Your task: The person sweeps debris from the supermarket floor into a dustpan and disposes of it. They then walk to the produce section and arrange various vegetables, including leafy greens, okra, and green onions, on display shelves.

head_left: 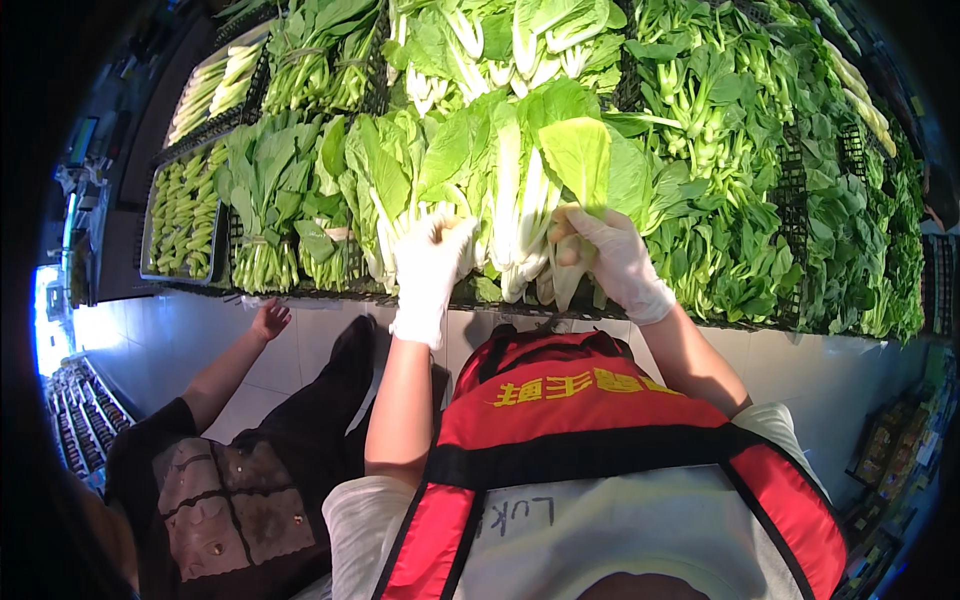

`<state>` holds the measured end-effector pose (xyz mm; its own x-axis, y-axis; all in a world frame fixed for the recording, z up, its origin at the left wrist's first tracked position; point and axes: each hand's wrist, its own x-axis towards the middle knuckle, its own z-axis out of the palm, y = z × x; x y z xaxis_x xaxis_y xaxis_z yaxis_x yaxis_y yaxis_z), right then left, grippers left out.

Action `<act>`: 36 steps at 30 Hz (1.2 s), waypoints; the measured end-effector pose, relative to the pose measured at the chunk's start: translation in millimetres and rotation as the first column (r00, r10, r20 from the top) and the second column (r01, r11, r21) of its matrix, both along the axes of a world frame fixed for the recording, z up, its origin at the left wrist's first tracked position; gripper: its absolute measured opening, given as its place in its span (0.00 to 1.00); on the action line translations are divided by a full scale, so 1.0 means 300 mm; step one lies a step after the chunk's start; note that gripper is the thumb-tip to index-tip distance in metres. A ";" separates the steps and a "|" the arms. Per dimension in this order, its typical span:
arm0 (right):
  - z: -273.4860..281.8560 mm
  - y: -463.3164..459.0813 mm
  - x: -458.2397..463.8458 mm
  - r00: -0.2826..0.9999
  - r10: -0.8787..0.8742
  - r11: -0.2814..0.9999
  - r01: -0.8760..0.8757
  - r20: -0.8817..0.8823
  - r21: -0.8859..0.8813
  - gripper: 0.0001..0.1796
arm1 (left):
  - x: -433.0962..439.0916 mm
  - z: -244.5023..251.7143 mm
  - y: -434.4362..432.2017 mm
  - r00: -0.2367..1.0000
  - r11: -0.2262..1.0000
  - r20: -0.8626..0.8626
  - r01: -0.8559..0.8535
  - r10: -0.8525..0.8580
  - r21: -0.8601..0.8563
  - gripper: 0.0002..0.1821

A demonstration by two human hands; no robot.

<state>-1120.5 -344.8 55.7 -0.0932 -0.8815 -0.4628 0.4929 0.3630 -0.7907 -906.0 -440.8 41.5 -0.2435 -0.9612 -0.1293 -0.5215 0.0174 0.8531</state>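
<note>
Both of my hands wear thin white gloves over leafy greens at the display's front edge. My right hand pinches a pale yellow-green leaf by its stalk, the blade pointing up and the white stalk end hanging below. My left hand rests among the cabbage leaves with its fingertips curled. Its grip is hidden by the hand's back. Between the hands lie long-leaf cabbages with thick white stalks. More of these white-stalked cabbages lie in the crate behind.
Tied leafy bunches and a tray of small green vegetables sit left. Dark-green leafy vegetables fill crates at right. Another person's hand is near the display's edge at left. My red apron is close below.
</note>
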 end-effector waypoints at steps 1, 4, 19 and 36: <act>-0.004 0.016 -0.015 1.000 -0.021 1.000 0.021 0.008 0.006 0.16 | -0.020 -0.023 -0.037 0.986 0.985 0.164 0.001 0.027 -0.173 0.16; -0.009 0.054 -0.033 0.994 -0.090 0.996 0.089 -0.069 -0.011 0.17 | -0.071 -0.081 -0.092 0.995 0.990 0.090 -0.019 0.032 -0.140 0.20; 0.019 0.053 -0.044 0.931 -0.292 0.953 0.304 -0.221 0.020 0.18 | -0.035 0.048 -0.159 0.989 0.993 -0.144 -0.035 0.018 -0.116 0.20; 0.101 0.104 -0.183 0.794 -0.350 0.902 0.143 -0.497 -0.406 0.09 | -0.418 0.092 0.117 0.180 0.781 -0.912 0.472 0.369 0.409 0.37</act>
